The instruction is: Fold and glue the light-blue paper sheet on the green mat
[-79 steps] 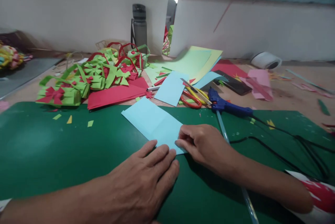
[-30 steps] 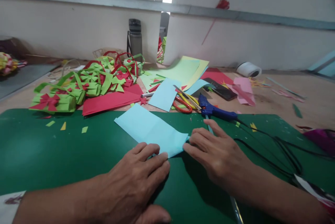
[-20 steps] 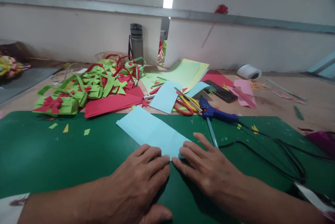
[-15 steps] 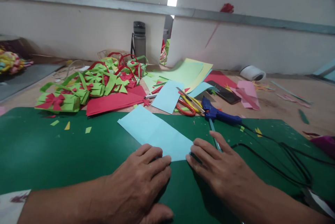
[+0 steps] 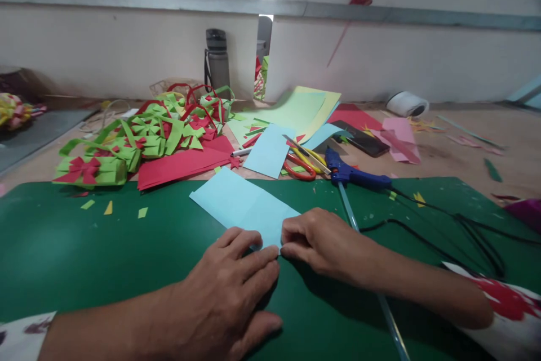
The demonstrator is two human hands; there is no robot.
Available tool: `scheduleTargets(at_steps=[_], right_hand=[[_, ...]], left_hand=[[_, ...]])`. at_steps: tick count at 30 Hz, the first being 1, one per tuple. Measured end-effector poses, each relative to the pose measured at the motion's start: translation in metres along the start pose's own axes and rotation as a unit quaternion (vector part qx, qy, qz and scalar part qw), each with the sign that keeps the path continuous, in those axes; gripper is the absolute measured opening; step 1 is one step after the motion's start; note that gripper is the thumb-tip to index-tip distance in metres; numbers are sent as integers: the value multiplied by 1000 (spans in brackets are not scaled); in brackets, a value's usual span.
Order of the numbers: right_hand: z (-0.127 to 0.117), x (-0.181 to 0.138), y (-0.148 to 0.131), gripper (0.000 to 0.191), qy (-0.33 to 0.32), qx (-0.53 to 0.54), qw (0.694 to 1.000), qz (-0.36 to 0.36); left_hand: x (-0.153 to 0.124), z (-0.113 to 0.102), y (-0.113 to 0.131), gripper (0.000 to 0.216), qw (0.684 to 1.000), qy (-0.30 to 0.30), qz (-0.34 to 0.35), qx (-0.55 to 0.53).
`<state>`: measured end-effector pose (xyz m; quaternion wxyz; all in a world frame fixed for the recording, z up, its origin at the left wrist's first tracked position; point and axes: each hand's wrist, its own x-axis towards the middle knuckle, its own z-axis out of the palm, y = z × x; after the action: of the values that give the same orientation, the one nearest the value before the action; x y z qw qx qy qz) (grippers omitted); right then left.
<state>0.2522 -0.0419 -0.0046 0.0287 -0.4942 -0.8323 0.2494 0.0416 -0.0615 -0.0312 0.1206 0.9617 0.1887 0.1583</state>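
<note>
A light blue sheet of paper [image 5: 245,197] lies slanted on the green mat [image 5: 127,259], a fold line faintly visible across it. My left hand [image 5: 236,282] rests with its fingers stretched out, their tips on the sheet's near edge and the thumb apart on the mat. At the near right corner, my right hand [image 5: 321,237] has its fingers curled together, thumb and forefinger closed on the paper's edge. Those fingertips partly cover that corner. Under my right forearm runs a clear glue stick [image 5: 347,206] from the blue glue gun [image 5: 353,175].
Behind the mat lie green paper baskets with red bows [image 5: 91,169], red paper [image 5: 186,164], orange-handled scissors [image 5: 300,168], a phone [image 5: 363,138] and coloured sheets [image 5: 296,110]. A grey bottle [image 5: 217,62] stands by the wall. A black cord [image 5: 426,209] crosses the right side.
My right hand has moved left along the paper's near edge, its fingers going from spread to curled on the corner. My left hand has stayed nearly in place. The view has shifted slightly.
</note>
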Motion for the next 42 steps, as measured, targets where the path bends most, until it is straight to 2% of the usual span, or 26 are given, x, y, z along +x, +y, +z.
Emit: scheduleTargets(at_steps=[5,8,11,17,20,25,33,42], right_hand=[[-2,2,0,15,-4,20,1000,22],[-2,1,0,15,-2,15,1000,23],[0,1,1,14,10,10,1000,6],[2,1,4,14,15,4,1000,1],[2,2,4,15,13,5,1000,2],[2,2,5,15,10,7,1000,4],[1,0,4,15,4,12,1000,5],[1,1,4,17,1,17,1000,6]], left_hand=[[-3,2,-5,23,999,50,-10,18],[-4,3,-6,21,998,57,-17,25],[-3,3,-5,26,998,38,-35,31],[5,-3,-5,41,995,-43,-70,51],[5,-3,-6,39,994,-50,-58,76],[0,-1,-8,31,993,-31,-23,114],[-4,0,-13,23,998,-1,-30,52],[-9,-4,-18,26,999,-16,-41,-10]])
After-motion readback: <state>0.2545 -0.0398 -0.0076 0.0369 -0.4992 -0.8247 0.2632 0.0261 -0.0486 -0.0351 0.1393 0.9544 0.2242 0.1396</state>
